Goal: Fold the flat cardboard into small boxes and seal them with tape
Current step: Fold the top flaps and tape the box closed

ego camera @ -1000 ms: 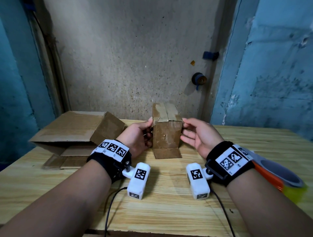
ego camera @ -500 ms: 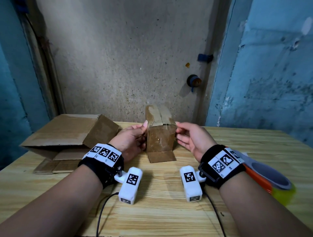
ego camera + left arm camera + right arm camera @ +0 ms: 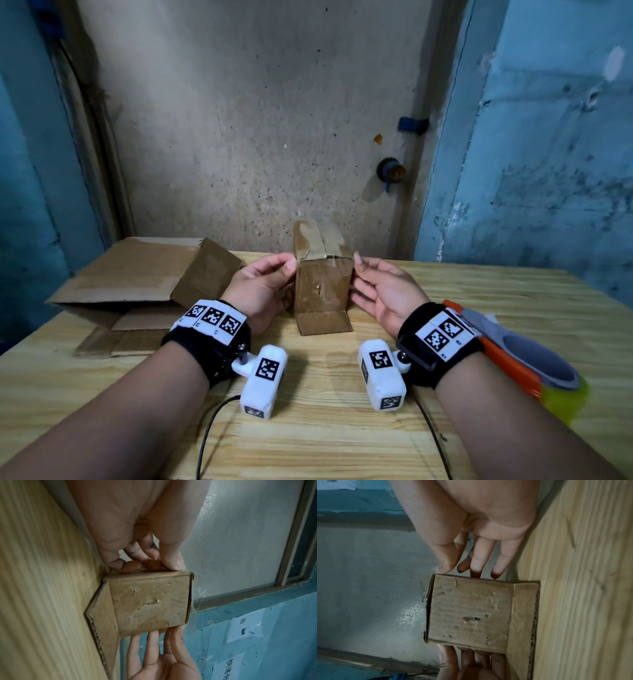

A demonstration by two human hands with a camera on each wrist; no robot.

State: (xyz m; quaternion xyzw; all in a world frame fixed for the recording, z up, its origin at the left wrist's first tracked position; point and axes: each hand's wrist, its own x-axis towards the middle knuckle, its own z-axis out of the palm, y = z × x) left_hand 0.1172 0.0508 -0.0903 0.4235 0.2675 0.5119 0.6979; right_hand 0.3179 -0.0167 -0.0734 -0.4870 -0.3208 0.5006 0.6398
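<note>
We had the wooden bench [image 3: 342, 428] filling the lower frame, the big open carton [image 3: 137, 281] lying at centre left. At centre stood the small box [image 3: 322, 291], upright, top flaps taped, one bottom flap splayed toward us. Our left hand [image 3: 260, 291] pressed curled fingertips on its left side; our right hand [image 3: 383, 291] touched the right side with straighter fingers, neither wrapping it. It looked light, stiff yet crushable, so we'd take it by the side walls near the corners.
</note>
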